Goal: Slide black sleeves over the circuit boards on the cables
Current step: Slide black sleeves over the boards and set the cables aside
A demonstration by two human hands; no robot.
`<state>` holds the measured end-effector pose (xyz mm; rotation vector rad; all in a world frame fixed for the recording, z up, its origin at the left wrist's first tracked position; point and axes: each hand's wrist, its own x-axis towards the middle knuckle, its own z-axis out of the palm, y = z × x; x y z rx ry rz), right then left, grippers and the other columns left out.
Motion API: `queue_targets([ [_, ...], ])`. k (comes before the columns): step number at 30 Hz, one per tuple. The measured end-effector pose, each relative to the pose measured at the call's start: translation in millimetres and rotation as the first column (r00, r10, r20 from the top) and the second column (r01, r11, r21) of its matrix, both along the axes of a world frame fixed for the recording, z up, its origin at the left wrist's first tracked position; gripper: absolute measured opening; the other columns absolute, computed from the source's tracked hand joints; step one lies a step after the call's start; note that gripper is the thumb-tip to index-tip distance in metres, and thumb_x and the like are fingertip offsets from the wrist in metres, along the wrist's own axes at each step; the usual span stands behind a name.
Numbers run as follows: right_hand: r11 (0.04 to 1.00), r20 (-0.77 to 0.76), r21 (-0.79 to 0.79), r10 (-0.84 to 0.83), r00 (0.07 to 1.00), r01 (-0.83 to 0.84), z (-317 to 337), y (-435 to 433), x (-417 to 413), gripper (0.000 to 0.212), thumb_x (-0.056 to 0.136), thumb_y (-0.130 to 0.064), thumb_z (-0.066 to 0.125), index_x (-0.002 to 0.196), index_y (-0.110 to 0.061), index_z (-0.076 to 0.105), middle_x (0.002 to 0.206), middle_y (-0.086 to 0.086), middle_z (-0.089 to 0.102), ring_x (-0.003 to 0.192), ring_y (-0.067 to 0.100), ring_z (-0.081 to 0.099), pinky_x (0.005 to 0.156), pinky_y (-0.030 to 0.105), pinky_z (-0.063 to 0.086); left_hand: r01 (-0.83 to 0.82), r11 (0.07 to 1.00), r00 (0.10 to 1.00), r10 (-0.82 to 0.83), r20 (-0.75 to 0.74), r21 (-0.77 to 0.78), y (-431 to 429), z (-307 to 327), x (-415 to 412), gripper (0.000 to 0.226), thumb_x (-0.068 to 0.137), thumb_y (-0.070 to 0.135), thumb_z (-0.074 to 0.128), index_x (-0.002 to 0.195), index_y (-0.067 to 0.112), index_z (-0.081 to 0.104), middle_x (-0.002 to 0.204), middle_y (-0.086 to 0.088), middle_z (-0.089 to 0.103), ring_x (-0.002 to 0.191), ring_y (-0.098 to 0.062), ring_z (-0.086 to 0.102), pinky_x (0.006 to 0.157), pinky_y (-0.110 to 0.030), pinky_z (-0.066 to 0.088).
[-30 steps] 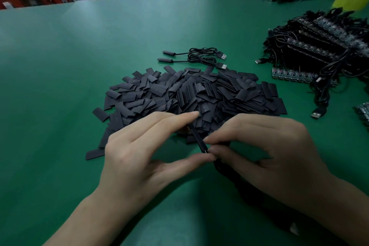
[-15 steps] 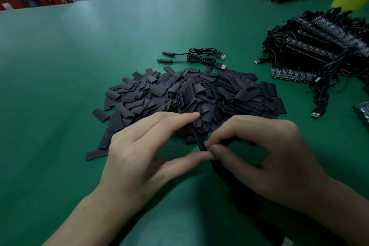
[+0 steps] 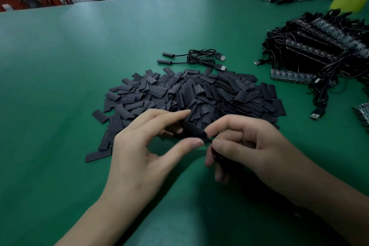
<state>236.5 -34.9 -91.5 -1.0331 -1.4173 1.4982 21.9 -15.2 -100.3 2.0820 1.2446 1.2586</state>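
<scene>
A black sleeve (image 3: 194,131) is pinched between the thumb and fingers of my left hand (image 3: 143,152), low in the middle of the head view. My right hand (image 3: 253,146) pinches the thin black cable (image 3: 216,157) at the sleeve's right end, and the rest of the cable bunches under its palm. The circuit board inside the sleeve is hidden. Just beyond my fingers lies a big heap of loose black sleeves (image 3: 191,94). Two sleeved cables (image 3: 199,59) with USB plugs lie behind the heap.
A tangled pile of cables with bare circuit boards (image 3: 319,50) fills the right side of the green table (image 3: 60,86). A yellow tape roll (image 3: 349,1) sits at the far right. More boards (image 3: 362,115) show at the right edge. Red stools stand beyond the table.
Both hands shifted slightly and the sleeve now lies flatter between my left fingers, farther over the cable end. My right fingers have curled tighter on the cable.
</scene>
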Motion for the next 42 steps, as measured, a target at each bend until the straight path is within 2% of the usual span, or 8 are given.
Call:
queue_targets([
  [5, 0.977, -0.109, -0.204, 0.036, 0.993, -0.057, 0, 6, 4, 0.026, 0.090, -0.018, 0.064, 0.110, -0.001, 0.059, 0.087, 0.022, 0.074, 0.061, 0.027, 0.069, 0.050, 0.030, 0.055, 0.012, 0.998, 0.998, -0.009, 0.065, -0.054, 5, -6, -1, 0.022, 0.082, 0.032, 0.077, 0.104, 0.031, 0.078, 0.090, 0.011, 0.067, 0.086, -0.014, 0.068, 0.077, -0.014, 0.049],
  [13, 0.966, 0.083, -0.229, 0.146, 0.986, -0.124, 8, 14, 26, 0.034, 0.084, -0.021, 0.076, 0.111, -0.008, 0.061, 0.097, 0.019, 0.074, 0.088, 0.037, 0.076, 0.054, 0.034, 0.060, 0.036, 0.997, 0.992, -0.027, 0.120, -0.074, 6, -7, -3, 0.019, 0.078, 0.030, 0.081, 0.097, 0.031, 0.079, 0.085, 0.008, 0.070, 0.079, -0.013, 0.068, 0.076, -0.013, 0.049],
  [18, 0.999, 0.406, -0.037, 0.050, 0.913, -0.039, 34, 31, 32, 0.013, 0.089, -0.009, 0.073, 0.098, -0.012, 0.066, 0.081, 0.011, 0.076, 0.078, 0.026, 0.077, 0.049, 0.031, 0.058, 0.046, 0.995, 0.989, -0.033, 0.144, -0.091, 7, -8, -2, 0.047, 0.077, 0.041, 0.081, 0.121, 0.029, 0.073, 0.098, 0.009, 0.069, 0.088, -0.016, 0.068, 0.080, -0.018, 0.054],
  [21, 0.936, 0.699, 0.351, -0.246, 0.672, -0.022, 63, 69, 38, 0.011, 0.086, -0.021, 0.074, 0.093, -0.028, 0.070, 0.078, -0.005, 0.077, 0.076, 0.013, 0.074, 0.066, 0.031, 0.060, 0.042, 0.993, 0.987, -0.025, 0.161, -0.106, 8, -8, -2, 0.051, 0.077, 0.044, 0.082, 0.125, 0.030, 0.070, 0.103, 0.009, 0.068, 0.091, -0.019, 0.066, 0.079, -0.026, 0.056],
  [24, 0.835, 0.743, 0.545, -0.440, 0.505, -0.074, 81, 127, 30, 0.011, 0.088, -0.022, 0.078, 0.095, -0.029, 0.072, 0.085, -0.013, 0.072, 0.078, 0.000, 0.068, 0.081, 0.030, 0.058, 0.048, 0.994, 0.995, -0.039, 0.091, -0.101, 6, -8, 0, 0.047, 0.079, 0.048, 0.078, 0.122, 0.030, 0.071, 0.101, 0.011, 0.066, 0.093, -0.018, 0.066, 0.080, -0.029, 0.055],
  [31, 0.776, 0.767, 0.603, -0.501, 0.402, -0.183, 52, 251, -20, 0.012, 0.093, -0.017, 0.071, 0.105, -0.018, 0.071, 0.099, 0.001, 0.073, 0.100, 0.023, 0.068, 0.087, 0.035, 0.053, 0.062, 0.992, 0.998, -0.061, 0.011, -0.113, 5, -5, 0, 0.042, 0.081, 0.047, 0.073, 0.121, 0.032, 0.072, 0.102, 0.018, 0.063, 0.094, -0.010, 0.063, 0.082, -0.012, 0.045],
  [37, 0.874, 0.936, 0.322, -0.237, 0.260, -0.364, 5, 279, -38, 0.053, 0.103, -0.043, 0.053, 0.150, -0.018, 0.047, 0.153, 0.006, 0.051, 0.140, 0.027, 0.047, 0.115, 0.043, 0.038, 0.068, 0.991, 0.997, -0.071, -0.024, -0.112, 7, -5, -3, 0.047, 0.083, 0.058, 0.067, 0.123, 0.035, 0.071, 0.107, 0.023, 0.063, 0.101, -0.005, 0.062, 0.085, -0.008, 0.042],
  [42, 0.873, 0.892, 0.390, -0.280, 0.354, -0.292, 0, 289, -37, 0.039, 0.104, -0.027, 0.058, 0.141, -0.018, 0.061, 0.144, 0.004, 0.061, 0.135, 0.026, 0.053, 0.113, 0.042, 0.041, 0.086, 0.989, 0.996, -0.089, -0.013, -0.119, 9, -7, -1, 0.046, 0.084, 0.059, 0.064, 0.123, 0.035, 0.070, 0.106, 0.021, 0.066, 0.101, -0.009, 0.063, 0.084, -0.012, 0.045],
])
